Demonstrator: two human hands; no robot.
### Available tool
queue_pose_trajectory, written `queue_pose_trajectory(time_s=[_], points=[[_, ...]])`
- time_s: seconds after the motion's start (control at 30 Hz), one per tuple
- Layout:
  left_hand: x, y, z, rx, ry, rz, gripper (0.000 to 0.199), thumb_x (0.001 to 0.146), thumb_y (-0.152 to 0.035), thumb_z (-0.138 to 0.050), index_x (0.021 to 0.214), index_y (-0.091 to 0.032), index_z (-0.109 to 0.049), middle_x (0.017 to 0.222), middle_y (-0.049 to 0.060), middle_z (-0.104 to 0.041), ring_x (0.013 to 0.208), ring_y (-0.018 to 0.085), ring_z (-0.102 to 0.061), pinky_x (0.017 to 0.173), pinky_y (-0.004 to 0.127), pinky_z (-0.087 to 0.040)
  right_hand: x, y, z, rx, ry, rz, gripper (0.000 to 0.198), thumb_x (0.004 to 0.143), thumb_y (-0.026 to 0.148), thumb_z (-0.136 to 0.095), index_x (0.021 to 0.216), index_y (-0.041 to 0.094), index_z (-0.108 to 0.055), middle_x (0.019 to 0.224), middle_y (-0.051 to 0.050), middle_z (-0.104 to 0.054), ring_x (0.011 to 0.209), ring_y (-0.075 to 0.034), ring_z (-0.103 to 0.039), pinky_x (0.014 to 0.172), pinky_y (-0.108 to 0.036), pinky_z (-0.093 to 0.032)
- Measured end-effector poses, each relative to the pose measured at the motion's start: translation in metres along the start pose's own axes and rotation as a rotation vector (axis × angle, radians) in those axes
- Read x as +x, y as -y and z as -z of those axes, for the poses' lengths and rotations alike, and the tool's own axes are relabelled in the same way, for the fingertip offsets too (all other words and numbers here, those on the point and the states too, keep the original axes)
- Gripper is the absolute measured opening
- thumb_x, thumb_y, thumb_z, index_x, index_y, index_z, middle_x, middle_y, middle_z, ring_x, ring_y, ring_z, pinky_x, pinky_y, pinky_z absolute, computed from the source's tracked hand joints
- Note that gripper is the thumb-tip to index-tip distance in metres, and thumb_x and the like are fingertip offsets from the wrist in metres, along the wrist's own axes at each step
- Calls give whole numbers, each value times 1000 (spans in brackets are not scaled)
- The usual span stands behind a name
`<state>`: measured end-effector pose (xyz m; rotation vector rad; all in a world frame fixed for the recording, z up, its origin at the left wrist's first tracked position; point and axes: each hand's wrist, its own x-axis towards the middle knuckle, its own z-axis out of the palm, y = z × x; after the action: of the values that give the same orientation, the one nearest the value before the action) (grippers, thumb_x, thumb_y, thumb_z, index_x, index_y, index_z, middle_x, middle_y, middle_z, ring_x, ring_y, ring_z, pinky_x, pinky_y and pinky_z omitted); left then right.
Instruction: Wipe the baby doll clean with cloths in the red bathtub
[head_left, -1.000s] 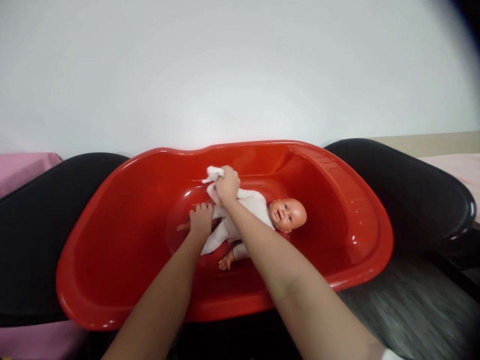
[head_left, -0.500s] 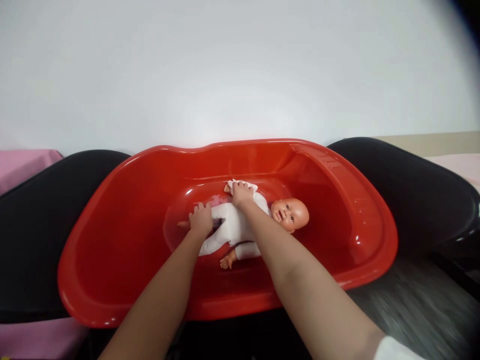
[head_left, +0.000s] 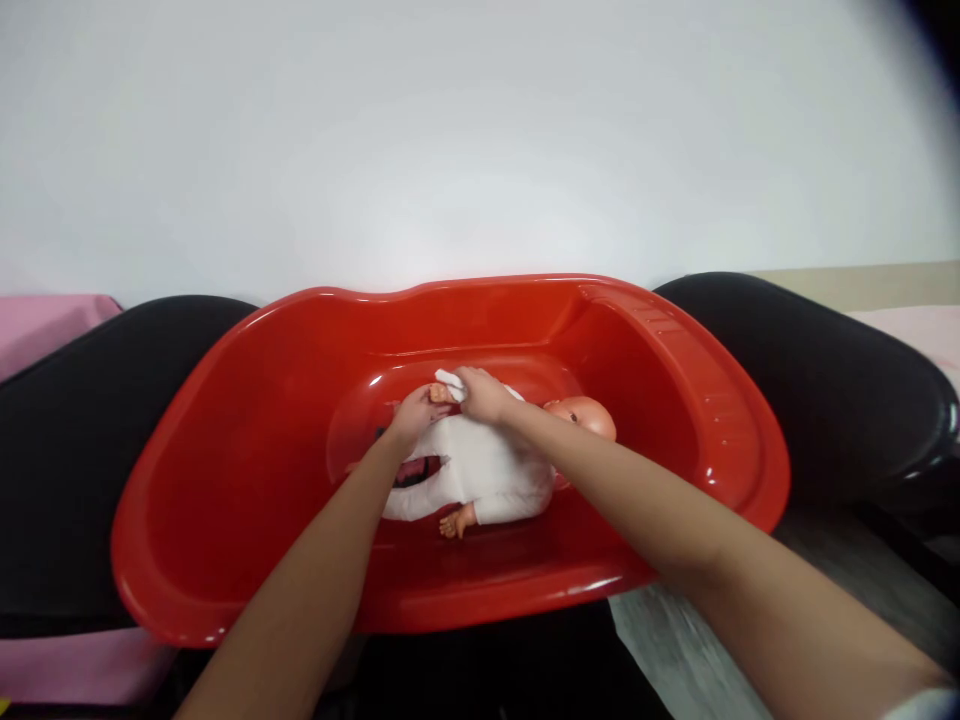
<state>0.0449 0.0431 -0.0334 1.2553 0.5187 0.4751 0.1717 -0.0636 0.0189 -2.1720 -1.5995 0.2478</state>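
Observation:
A baby doll (head_left: 487, 460) in a white outfit lies on its back in a red baby bathtub (head_left: 247, 450), head to the right. My left hand (head_left: 416, 412) is at the doll's far hand (head_left: 441, 393), fingers closed around it. Just beside it, my right hand (head_left: 484, 395) grips white cloth (head_left: 451, 382) at that wrist; whether this is the sleeve or a separate piece I cannot tell. My right forearm covers part of the doll's head (head_left: 589, 412). The doll's near hand (head_left: 457, 520) rests palm up. Something pink and black (head_left: 416, 470) shows between its legs.
Black rounded surfaces (head_left: 817, 390) flank the tub on both sides. Pink material (head_left: 56, 330) lies at the far left. A white wall (head_left: 480, 150) rises behind the tub, and grey floor (head_left: 675, 650) shows at lower right.
My left hand has moved from the doll's far leg up to its far hand. My right hand stays at that arm, now with white cloth bunched in it, and its forearm has swung right over the doll's face.

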Motion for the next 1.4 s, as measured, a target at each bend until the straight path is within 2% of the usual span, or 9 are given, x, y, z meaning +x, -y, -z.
queue_pose_trajectory(time_s=[0.13,0.27,0.43,0.57,0.7,0.93,1.13,1.23,1.4], points=[[-8,-6,-7,-94,-19,46,45,55,-1,-61,98,-15,-58,97,8,-69,88,20,-67,97,44,-47,-18,-8,21,270,24,-13,25,82,13,-47,99,17,-64,97,-4,-68,85,-14,-60,80,-25,-44],[-13,-12,-11,-52,-2,46,46,55,-2,-64,98,-15,-58,95,7,-70,86,21,-68,97,45,-49,-18,-15,42,428,-194,-132,16,80,15,-47,87,17,-61,87,-1,-66,80,-13,-58,80,-27,-46],[-18,-20,-18,-3,-78,37,53,53,-5,-62,105,-16,-59,102,6,-69,93,19,-65,91,36,-50,-9,-6,59,935,-381,-239,25,84,22,-44,107,18,-51,97,-4,-65,83,-15,-61,78,-30,-51],[-21,-19,-22,27,-44,-16,52,51,-7,-61,102,-16,-61,100,6,-69,90,19,-64,84,33,-49,-16,1,51,443,-481,-198,32,80,13,-49,111,15,-53,116,-10,-60,105,-17,-56,96,-32,-44],[-20,-15,-20,105,-51,-42,49,52,-9,-63,101,-13,-65,100,9,-71,88,24,-64,81,37,-50,-28,9,40,19,-360,-82,34,87,14,-44,118,15,-56,126,-13,-54,113,-21,-50,98,-33,-42],[-16,-11,-18,134,-26,-68,41,57,-12,-62,98,-15,-66,91,5,-70,83,20,-64,78,33,-50,-26,20,36,-117,-119,68,29,91,38,-50,113,23,-60,114,-8,-60,101,-21,-57,79,-30,-44],[-18,-13,-21,137,-4,-74,44,57,-12,-61,101,-15,-65,97,6,-69,86,20,-63,82,34,-49,-25,7,37,-163,-13,-22,18,85,27,-52,95,21,-65,100,-8,-68,90,-22,-61,71,-30,-41],[-20,-14,-23,125,0,-72,45,57,-12,-61,102,-16,-63,100,6,-69,89,21,-63,83,34,-48,-21,3,44,28,-120,-97,18,87,32,-49,87,19,-62,87,-6,-67,80,-19,-59,69,-30,-43],[-23,-17,-25,120,-65,-30,44,55,-12,-65,99,-16,-62,92,5,-68,82,21,-62,81,35,-49,-14,5,76,1006,-328,-183,21,88,33,-47,101,19,-57,87,-3,-66,75,-15,-61,68,-28,-50]])
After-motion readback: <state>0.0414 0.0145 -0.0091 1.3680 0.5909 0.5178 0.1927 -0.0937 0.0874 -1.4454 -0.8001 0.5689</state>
